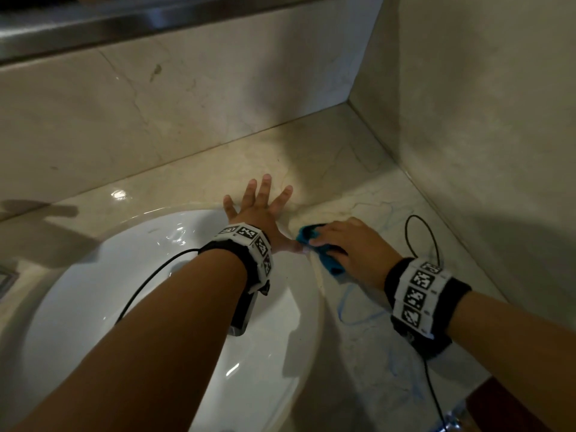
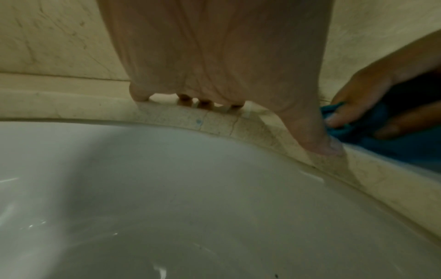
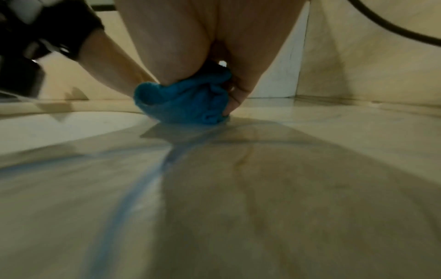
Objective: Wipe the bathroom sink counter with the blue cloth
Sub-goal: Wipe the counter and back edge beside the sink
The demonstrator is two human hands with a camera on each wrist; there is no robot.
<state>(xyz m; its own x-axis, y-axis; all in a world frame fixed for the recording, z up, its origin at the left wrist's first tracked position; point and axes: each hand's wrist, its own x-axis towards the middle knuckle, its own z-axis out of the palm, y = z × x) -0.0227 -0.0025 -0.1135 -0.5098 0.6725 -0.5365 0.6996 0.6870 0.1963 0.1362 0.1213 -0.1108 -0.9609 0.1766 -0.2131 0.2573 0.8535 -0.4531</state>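
Note:
A bunched blue cloth (image 1: 311,233) (image 3: 186,102) (image 2: 372,136) lies on the beige marble counter (image 1: 367,201) just right of the white sink basin (image 1: 124,291). My right hand (image 1: 346,241) grips the cloth and presses it down on the stone; its fingers curl round the wad. My left hand (image 1: 258,207) lies flat with spread straight fingers on the counter at the basin's far rim, thumb beside the cloth. Blue streaks (image 1: 346,310) (image 3: 133,190) mark the counter near the cloth.
Marble walls (image 1: 187,98) close the counter at the back and on the right (image 1: 483,104), meeting in a corner. A black cable (image 1: 420,235) loops over the counter behind my right wrist. The sink rim (image 2: 214,120) runs under my left hand. A metal ledge (image 1: 124,23) sits above.

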